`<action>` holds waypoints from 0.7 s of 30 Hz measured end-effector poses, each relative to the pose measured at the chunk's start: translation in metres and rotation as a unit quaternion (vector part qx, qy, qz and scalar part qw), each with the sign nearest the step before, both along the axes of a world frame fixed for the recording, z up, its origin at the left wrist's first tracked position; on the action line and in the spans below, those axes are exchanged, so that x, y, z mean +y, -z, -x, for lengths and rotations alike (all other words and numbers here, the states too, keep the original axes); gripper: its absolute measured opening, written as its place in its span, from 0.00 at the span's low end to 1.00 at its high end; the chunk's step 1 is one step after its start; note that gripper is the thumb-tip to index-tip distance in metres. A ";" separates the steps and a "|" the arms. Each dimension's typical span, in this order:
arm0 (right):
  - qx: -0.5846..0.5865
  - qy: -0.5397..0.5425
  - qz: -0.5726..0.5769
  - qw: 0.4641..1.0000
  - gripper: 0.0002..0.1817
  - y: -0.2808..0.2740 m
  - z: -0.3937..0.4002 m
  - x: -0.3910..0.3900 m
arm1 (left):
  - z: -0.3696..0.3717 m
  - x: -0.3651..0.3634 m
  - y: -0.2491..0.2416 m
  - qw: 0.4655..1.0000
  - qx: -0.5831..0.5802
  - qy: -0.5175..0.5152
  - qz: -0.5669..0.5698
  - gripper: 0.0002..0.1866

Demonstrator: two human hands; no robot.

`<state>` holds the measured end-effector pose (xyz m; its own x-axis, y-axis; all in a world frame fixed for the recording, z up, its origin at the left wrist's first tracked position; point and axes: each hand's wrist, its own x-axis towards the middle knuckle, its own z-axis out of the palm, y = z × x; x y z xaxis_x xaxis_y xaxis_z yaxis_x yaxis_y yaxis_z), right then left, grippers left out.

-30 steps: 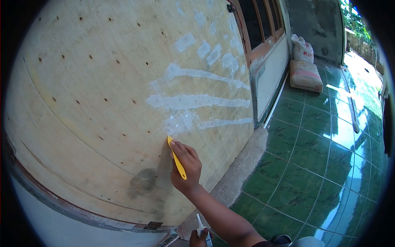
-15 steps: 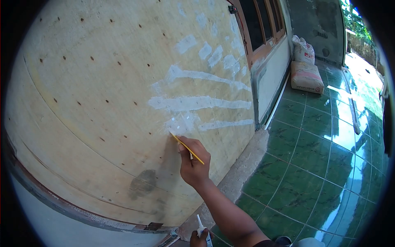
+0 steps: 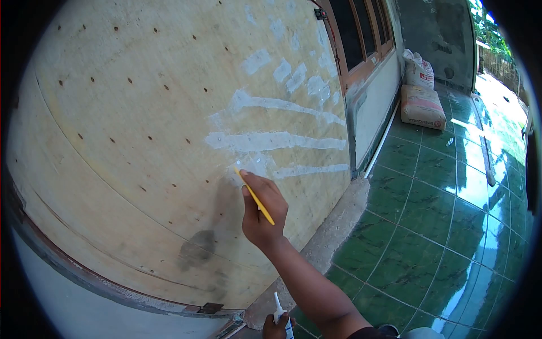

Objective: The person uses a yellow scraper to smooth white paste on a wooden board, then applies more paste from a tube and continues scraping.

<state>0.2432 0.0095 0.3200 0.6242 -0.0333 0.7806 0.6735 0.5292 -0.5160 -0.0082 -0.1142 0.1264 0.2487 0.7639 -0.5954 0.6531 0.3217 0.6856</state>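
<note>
My right hand (image 3: 265,209) is closed around a thin yellow scraper (image 3: 257,199), seen nearly edge-on. Its upper end meets a white filler patch (image 3: 257,162) on the pale plywood panel (image 3: 124,169). Low in the view, my left hand (image 3: 275,327) wraps round a white bottle (image 3: 280,312) with a long pointed nozzle aimed upward. Above the right hand, white filler strips (image 3: 271,140) run across the panel. Rows of small brown spots dot its left part, and a dark grey stain (image 3: 196,250) lies below.
Green floor tiles (image 3: 412,243) stretch to the right, with a rough concrete strip (image 3: 339,226) along the panel's foot. Two sacks (image 3: 423,107) are stacked against the far wall, near a brown-framed window (image 3: 361,34). A white pipe (image 3: 383,138) runs along the wall base.
My right hand has moved slightly up the panel and turned, so more of the yellow scraper's face shows. The left hand stays low with the bottle.
</note>
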 end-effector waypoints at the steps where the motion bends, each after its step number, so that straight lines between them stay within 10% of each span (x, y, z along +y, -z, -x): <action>1: 0.032 0.062 -0.020 0.997 0.18 -0.005 -0.013 0.005 | 0.002 0.000 -0.001 1.000 -0.007 0.015 -0.004 0.47; 5: 0.014 0.154 0.035 0.987 0.19 0.001 -0.001 0.030 | 0.011 0.004 0.003 0.999 -0.002 0.025 -0.025 0.48; 9: -0.056 -0.042 0.094 0.993 0.21 0.003 0.069 -0.009 | 0.007 0.007 -0.003 0.999 -0.020 0.009 0.033 0.45; 11: -0.058 -0.331 0.195 0.922 0.19 0.014 0.088 -0.030 | 0.003 0.007 0.006 1.000 -0.006 0.026 0.006 0.45; 15: 0.363 -0.496 0.015 0.789 0.14 0.057 0.088 -0.056 | -0.003 -0.004 0.026 0.998 0.015 0.031 -0.050 0.45; 19: 0.491 -0.497 -0.092 0.709 0.13 0.097 0.052 -0.073 | -0.011 -0.005 0.009 0.991 -0.108 -0.051 0.062 0.22; 21: 0.514 -0.480 -0.081 0.706 0.13 0.115 0.040 -0.070 | -0.017 -0.021 -0.007 0.994 -0.094 -0.061 -0.009 0.29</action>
